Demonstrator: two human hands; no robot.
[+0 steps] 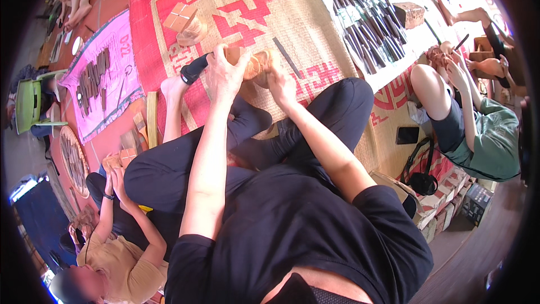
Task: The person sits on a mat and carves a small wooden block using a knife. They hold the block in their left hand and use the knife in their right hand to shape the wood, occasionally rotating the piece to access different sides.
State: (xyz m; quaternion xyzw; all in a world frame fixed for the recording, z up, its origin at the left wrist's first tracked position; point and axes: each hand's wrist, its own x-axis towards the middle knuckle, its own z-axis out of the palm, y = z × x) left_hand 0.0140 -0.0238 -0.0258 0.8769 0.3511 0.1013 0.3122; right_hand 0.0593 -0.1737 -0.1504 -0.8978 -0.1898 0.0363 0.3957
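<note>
Over the woven mat, in front of my crossed legs, I hold a light-brown carved wooden piece with rounded forms. My left hand grips its left end, thumb and fingers wrapped round it. On the opposite end, my right hand has its fingers closed against the wood. Part of the piece is hidden behind the fingers, and what it depicts is too small to make out. To the right of it lies a slim dark bar-shaped tool on the mat.
Farther left stand a square wooden block and a rounded wooden piece. Dark-handled tools lie on a white cloth at right, others on a pink cloth at left. People sit on both sides, each handling wood. A phone lies right.
</note>
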